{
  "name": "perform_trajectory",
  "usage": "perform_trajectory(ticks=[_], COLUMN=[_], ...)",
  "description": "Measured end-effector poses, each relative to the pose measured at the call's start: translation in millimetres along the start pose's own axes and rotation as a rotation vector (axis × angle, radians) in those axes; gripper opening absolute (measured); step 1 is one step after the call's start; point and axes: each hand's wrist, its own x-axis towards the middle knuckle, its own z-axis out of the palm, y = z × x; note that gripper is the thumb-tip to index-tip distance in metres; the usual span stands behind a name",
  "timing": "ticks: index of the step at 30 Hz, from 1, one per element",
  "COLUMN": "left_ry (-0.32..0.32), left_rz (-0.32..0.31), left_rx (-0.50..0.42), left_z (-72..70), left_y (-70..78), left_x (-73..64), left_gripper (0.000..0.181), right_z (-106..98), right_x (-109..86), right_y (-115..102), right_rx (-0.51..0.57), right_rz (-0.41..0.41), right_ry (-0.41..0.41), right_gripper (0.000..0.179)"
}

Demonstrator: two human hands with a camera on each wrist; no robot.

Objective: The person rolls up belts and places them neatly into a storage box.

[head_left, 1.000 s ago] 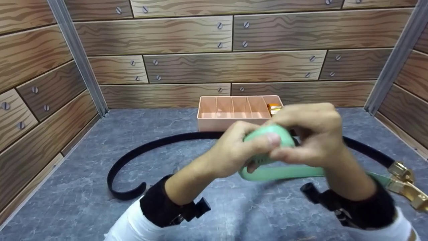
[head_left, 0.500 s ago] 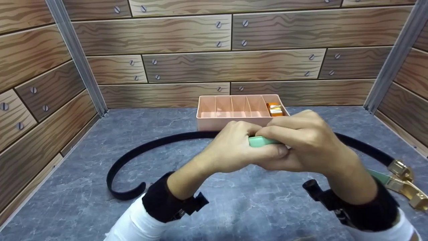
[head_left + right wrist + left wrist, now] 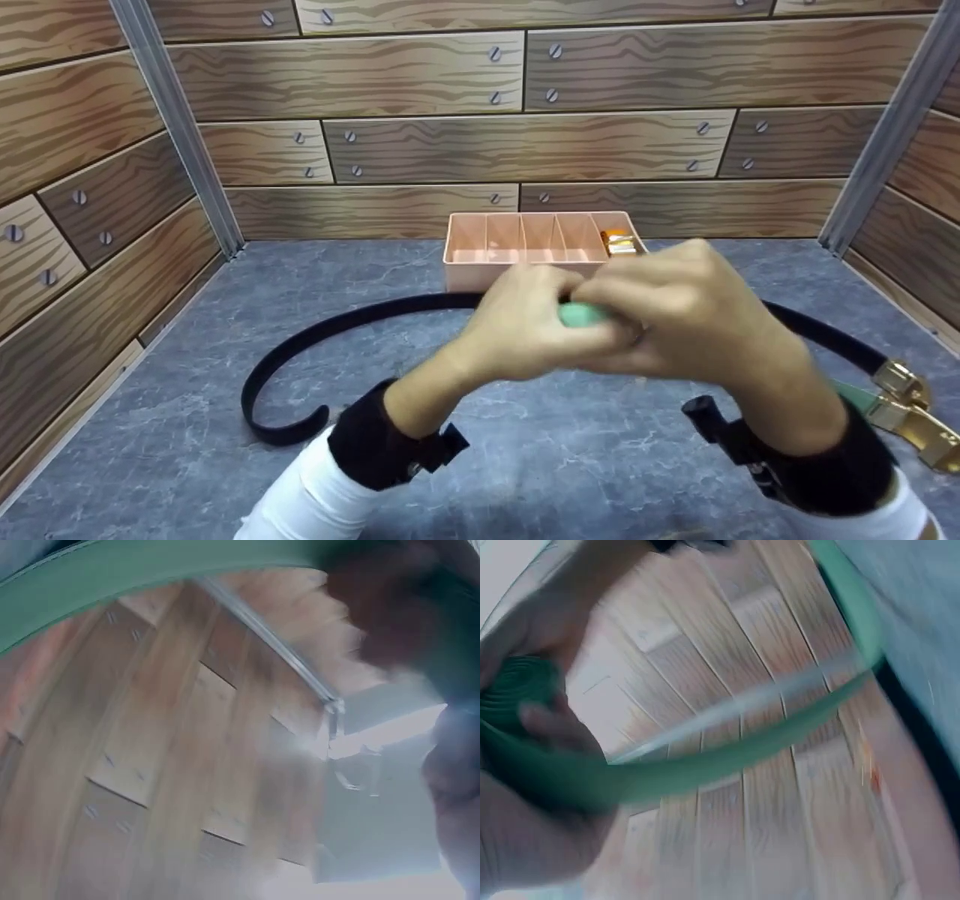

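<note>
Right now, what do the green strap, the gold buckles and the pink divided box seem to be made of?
Green strap: perhaps leather or imitation leather, low sheen; a stitch-like line follows its edge. Gold buckles: probably metal, polished, given bright highlights. Pink box: likely plastic, smooth, thin-walled, evenly coloured.

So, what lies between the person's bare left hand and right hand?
A coiled green leather-look belt, held by the left hand and right hand. The head view shows only a sliver; the left wrist view shows its rolled layers.

Blur and white glare soften both wrist views.
</note>
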Motion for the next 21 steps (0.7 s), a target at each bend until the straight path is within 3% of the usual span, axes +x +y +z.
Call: perform_trajectory(ticks=[2,3,6,14,18,21], left_ry=[0.0,-0.013,-0.037,-0.066,-0.067,-0.069], left_rz=[-0.049,-0.066,-0.094,-0.098,-0.083,-0.034], left_rx=[0.146,0.171,0.148,0.097,-0.009,-0.192], left_z=[0.0,0.3,0.2,-2.3,-3.4,-3.2], left_y=[-0.3,-0.5,-0.6,-1.4,-0.8,1.9], left_x=[0.2,0.5,0.7,-0.7,-1.8,-2.5], left_gripper=[0.038,0.04,0.041,0.045,0.045,0.041], right_z=[-3.2,-3.5,-2.2,1.5,5.0,9.3], right_x=[-1.0,-1.4,-2.5,-3.0,-1.0,0.8], right_y=[-1.9,-2.7,-2.1,-1.4,0.8,6.6], right_rx=[-0.068,-0.081,-0.076,-0.062,0.035,0.234], right_rz=[-0.023,-0.028,-0.028,-0.026,-0.017,0.052], right_ry=[-0.09,-0.11,-0.105,-0.038,0.046,0.2], right_gripper=[0.028,0.027,0.026,0.028,0.028,0.034])
